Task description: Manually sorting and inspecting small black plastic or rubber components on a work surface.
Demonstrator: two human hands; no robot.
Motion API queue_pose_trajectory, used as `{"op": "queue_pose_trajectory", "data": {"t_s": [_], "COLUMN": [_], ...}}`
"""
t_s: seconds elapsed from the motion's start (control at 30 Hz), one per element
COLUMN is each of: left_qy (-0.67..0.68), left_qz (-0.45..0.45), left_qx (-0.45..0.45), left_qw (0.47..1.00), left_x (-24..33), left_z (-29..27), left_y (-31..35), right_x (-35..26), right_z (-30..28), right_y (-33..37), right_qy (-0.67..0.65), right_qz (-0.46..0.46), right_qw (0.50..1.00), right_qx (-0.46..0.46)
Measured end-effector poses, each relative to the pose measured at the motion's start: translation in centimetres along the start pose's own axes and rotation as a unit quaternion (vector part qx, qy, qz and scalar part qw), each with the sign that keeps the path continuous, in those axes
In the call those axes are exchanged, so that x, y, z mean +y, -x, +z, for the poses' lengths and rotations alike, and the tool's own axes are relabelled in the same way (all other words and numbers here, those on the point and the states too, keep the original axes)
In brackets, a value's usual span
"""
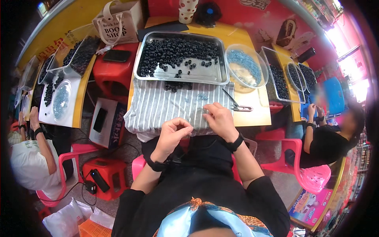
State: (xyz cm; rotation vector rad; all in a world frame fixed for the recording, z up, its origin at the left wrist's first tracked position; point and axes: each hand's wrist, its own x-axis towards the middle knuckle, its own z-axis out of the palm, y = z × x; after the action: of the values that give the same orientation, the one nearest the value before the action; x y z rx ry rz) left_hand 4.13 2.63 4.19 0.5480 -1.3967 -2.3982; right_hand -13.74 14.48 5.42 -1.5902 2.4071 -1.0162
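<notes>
Left hand (173, 136) over the cloth's near edge, thumb and fingertips bunched; right hand (219, 120) curled above the striped cloth (150, 106). Cannot tell whether either grips anything. Small blue beads (202, 96) lie just beyond the right fingers; loose black beads (172, 87) by the metal tray's (205, 75) near edge. Risk: tugged cloth could scatter both.

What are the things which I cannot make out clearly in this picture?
All in the head view:
- Whether the left hand pinches anything: its curled fingers hide it, or it is too small.
- Whether the right hand holds a thread: too fine to tell.
- The cloth bag's contents: its front hides them.
- Single blue beads: too small.
</notes>
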Motion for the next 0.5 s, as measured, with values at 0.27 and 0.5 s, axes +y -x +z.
{"op": "queue_pose_trajectory", "data": {"t_s": [0.27, 0.5], "left_qy": [-0.32, -0.577], "left_qz": [0.131, 0.157], "left_qx": [0.121, 0.173], "left_qw": [0.93, 0.782], "left_x": [1.6, 4.1], "left_z": [-1.9, -1.6], "left_y": [-3.7, -7.4], "right_x": [0.7, 0.6], "right_z": [0.3, 0.0], "right_y": [-0.2, 0.3], "right_qy": [0.006, -0.04], "right_qz": [-0.007, 0.011], "right_qw": [1.0, 0.999], "right_qx": [-0.008, 0.006]}}
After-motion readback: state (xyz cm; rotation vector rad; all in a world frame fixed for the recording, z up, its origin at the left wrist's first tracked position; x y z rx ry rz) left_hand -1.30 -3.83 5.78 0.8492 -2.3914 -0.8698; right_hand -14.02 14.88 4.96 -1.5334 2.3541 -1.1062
